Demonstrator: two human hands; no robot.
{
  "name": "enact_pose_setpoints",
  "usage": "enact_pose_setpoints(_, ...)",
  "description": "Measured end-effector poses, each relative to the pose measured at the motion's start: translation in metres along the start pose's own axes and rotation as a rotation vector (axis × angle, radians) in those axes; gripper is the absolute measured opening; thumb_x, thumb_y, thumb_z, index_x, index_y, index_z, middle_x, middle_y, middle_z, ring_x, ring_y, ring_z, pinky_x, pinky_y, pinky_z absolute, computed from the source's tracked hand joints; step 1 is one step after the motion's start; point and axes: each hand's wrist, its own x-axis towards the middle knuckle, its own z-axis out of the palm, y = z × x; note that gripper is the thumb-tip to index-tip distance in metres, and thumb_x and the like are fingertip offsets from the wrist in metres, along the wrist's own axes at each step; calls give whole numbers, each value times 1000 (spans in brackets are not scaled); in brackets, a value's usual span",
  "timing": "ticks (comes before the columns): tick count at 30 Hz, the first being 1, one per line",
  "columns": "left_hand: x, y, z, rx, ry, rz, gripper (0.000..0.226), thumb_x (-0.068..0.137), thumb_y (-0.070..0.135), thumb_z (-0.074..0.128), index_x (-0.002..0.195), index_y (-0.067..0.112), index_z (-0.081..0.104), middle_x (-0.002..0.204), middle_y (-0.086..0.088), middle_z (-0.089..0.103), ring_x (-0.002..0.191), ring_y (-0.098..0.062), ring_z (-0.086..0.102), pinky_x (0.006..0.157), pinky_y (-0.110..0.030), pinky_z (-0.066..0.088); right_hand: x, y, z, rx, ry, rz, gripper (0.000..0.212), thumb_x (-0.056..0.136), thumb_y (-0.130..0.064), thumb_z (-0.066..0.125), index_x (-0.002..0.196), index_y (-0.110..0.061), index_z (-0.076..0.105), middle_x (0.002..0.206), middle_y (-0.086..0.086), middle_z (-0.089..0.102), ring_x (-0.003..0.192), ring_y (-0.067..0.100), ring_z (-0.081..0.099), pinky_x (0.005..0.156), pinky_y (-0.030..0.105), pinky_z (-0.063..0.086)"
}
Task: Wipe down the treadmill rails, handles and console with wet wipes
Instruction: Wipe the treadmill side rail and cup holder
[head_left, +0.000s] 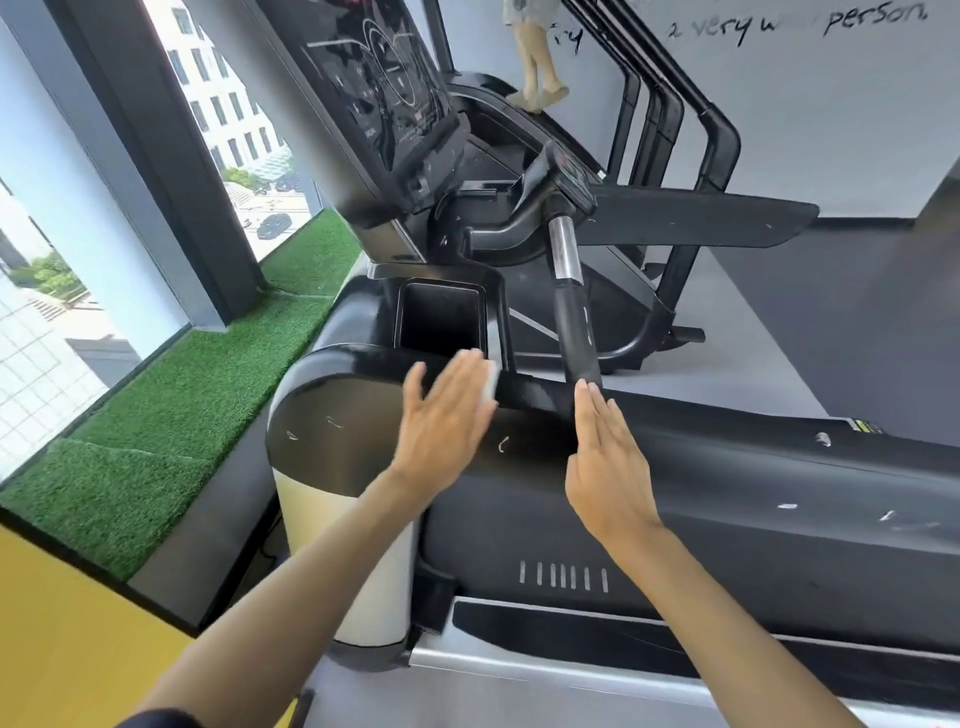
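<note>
On treadmill rail, beside cup well: left hand fingers straight, pressing white wipe flat; right hand released, near handle. Risk: unpinched wipe slides off into well.

Left hand pressing white wipe on treadmill rail, right hand flat beside, fingers straight

Head camera looks down, close above the treadmill.
</note>
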Motion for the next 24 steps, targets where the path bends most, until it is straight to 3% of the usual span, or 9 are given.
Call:
enact_pose_setpoints(2, -6, -22, 2, 24, 1, -209, 52, 105, 33, 16, 132, 15, 56, 139, -2, 53, 133, -14, 45, 109, -49, 14, 1, 0, 1, -10, 0, -1, 83, 55, 19, 65, 134, 10, 43, 135, 25, 52, 126, 35, 51, 106, 45, 31)
enact_pose_setpoints(5, 1, -3, 4, -64, 16, -458, 49, 102, 35, 21, 132, 15, 55, 140, -2, 52, 136, -15, 41, 109, -50, 8, 1, -4, 4, -9, 18, 18, 80, 58, 21, 63, 134, 12, 41, 134, 28, 51, 126, 37, 50, 107, 49, 28)
enact_pose_setpoints(6, 4, 11, 4, -87, 20, -447, 48, 102, 34, 23, 131, 15, 56, 140, -1, 52, 136, -15, 40, 109, -50, 8, 1, -5, 6, -8, 17, 29, 79, 59, 21, 62, 134, 12, 42, 134, 28, 51, 127, 36, 49, 108, 48, 28)
enact_pose_setpoints(10, 1, 62, 1, -104, -23, -116, 49, 104, 32, 19, 131, 15, 56, 139, -1, 53, 133, -14, 44, 109, -47, 18, 0, -4, 13, 31, 14, 33, 76, 67, 21, 57, 139, 12, 35, 141, 26, 44, 134, 33, 41, 118, 36, 16)
enact_pose_setpoints(13, -2, 51, 4, -69, -29, -4, 49, 104, 33, 20, 133, 15, 55, 140, 0, 52, 133, -13, 44, 109, -45, 19, -3, -6, 17, 58, 38, 35, 77, 73, 18, 52, 144, 7, 25, 149, 23, 33, 142, 30, 26, 119, 34, 5)
enact_pose_setpoints(15, -3, 33, 5, -15, -25, 34, 45, 104, 32, 24, 134, 16, 54, 140, 1, 52, 133, -11, 43, 110, -44, 19, -1, -18, 20, 119, 67, 56, 70, 86, 6, 47, 149, 2, 16, 155, 19, 22, 146, 26, 13, 120, 34, 1)
enact_pose_setpoints(18, -5, -1, 7, -15, 20, -35, 43, 104, 29, 26, 131, 16, 57, 138, 1, 54, 132, -12, 45, 109, -46, 19, 4, -50, 27, 144, 74, -23, 59, 96, -15, 31, 150, -2, 11, 158, 17, 13, 148, 23, 2, 120, 35, -1)
enact_pose_setpoints(24, -17, -78, 5, 6, -50, -273, 46, 103, 30, 24, 136, 14, 52, 142, -2, 50, 134, -13, 42, 111, -45, 11, 6, -89, 50, 62, -3, -213, 54, 97, -19, 28, 146, 3, 24, 154, 21, 25, 145, 30, 18, 118, 41, 13)
